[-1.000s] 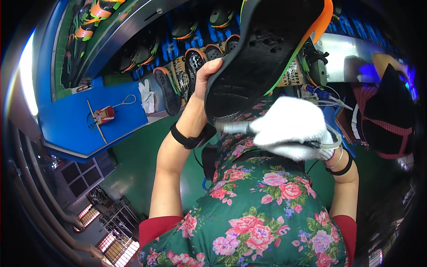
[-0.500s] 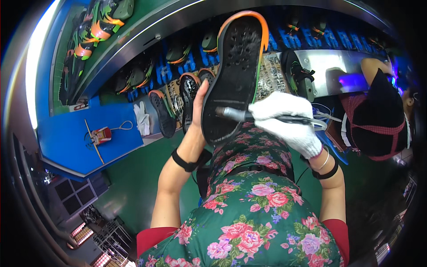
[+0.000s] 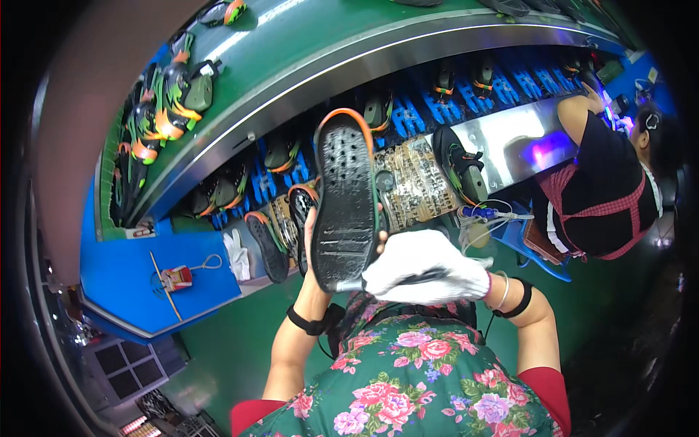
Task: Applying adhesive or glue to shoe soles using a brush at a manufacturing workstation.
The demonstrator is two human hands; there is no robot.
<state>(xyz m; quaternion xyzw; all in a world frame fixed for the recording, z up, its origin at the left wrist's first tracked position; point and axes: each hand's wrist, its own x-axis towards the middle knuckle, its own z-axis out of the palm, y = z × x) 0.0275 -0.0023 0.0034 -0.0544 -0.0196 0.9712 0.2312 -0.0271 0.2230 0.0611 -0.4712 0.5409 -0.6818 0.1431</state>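
Observation:
My left hand (image 3: 309,251) is wrapped round a black shoe sole (image 3: 346,211) with an orange rim at its far end. The sole stands tilted up, its holed inner face toward me and looking wet and shiny. In a white glove, my right hand (image 3: 429,266) is closed on a brush (image 3: 354,285) with a grey metal collar. The brush is at the near end of the sole; its bristles are hard to make out. Two more soles, one dark (image 3: 268,247) and one glossy (image 3: 300,211), lie on the bench left of my left hand.
Behind the sole, a taped cardboard strip (image 3: 419,186) covers the bench, with a black shoe (image 3: 462,166) to its right. Shoes ride on a line with blue racks (image 3: 444,108). A blue side table (image 3: 120,273) bears a small red box (image 3: 177,277). A co-worker (image 3: 608,182) sits at the right.
The sole has come lower and nearer to me. The brush has moved from the sole's face to its near edge. More of the inner face now looks glossy. The view has shifted.

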